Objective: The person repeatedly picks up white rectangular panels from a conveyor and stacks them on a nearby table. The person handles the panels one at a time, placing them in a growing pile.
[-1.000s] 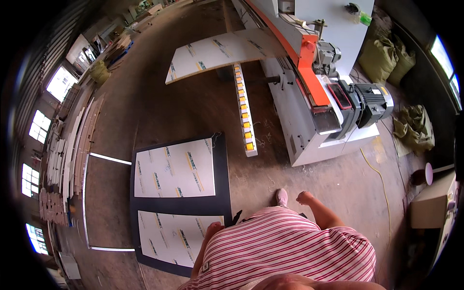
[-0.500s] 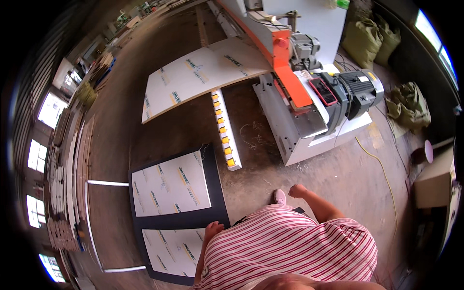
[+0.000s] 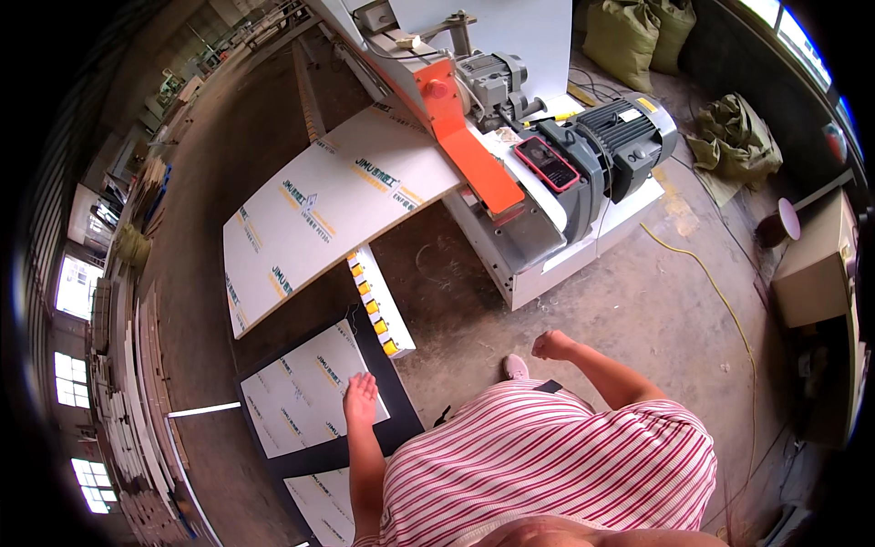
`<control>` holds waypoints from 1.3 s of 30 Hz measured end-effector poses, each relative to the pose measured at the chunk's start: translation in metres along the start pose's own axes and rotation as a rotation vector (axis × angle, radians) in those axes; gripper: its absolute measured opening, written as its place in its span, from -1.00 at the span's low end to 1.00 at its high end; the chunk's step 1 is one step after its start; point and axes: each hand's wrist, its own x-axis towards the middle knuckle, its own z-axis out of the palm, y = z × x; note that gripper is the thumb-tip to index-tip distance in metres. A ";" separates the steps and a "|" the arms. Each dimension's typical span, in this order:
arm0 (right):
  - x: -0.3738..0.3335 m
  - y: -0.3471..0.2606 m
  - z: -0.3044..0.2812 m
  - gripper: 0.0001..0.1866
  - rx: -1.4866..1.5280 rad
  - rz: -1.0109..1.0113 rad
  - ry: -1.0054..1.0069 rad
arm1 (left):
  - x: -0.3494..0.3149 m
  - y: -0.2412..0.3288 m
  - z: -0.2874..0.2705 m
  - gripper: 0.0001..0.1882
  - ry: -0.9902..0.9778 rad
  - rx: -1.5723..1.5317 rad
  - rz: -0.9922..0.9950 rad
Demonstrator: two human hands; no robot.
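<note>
My left hand is raised over a white printed panel that lies on a dark board; its fingers are stretched out and it holds nothing. In front of my body, my right hand hangs above the floor with its fingers curled in, and nothing shows in it. Farther off, a large white board with printed marks sticks out from the left side of a machine with an orange guard. Part of it passes over a rail with yellow rollers. Neither hand touches the board.
A phone in a red case rests on the machine beside a grey motor. A yellow cable runs across the floor at right. Sacks stand at the back right. A white metal frame and stacked planks lie at left.
The large board has come out farther toward the near left, covering more of the roller rail. My left hand has risen and reached forward with its fingers opened. The view has turned rightward.
</note>
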 end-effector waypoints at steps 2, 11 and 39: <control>-0.014 -0.013 -0.019 -0.81 0.102 -0.036 0.075 | 0.012 0.017 0.028 -0.46 -0.025 -0.055 0.032; -0.038 -0.056 -0.141 -0.58 0.766 0.054 0.835 | 0.015 0.079 0.089 -0.10 -0.016 -0.379 0.176; -0.117 -0.052 -0.207 -0.61 0.732 0.122 0.619 | -0.111 0.020 0.116 -0.60 0.220 -0.679 0.150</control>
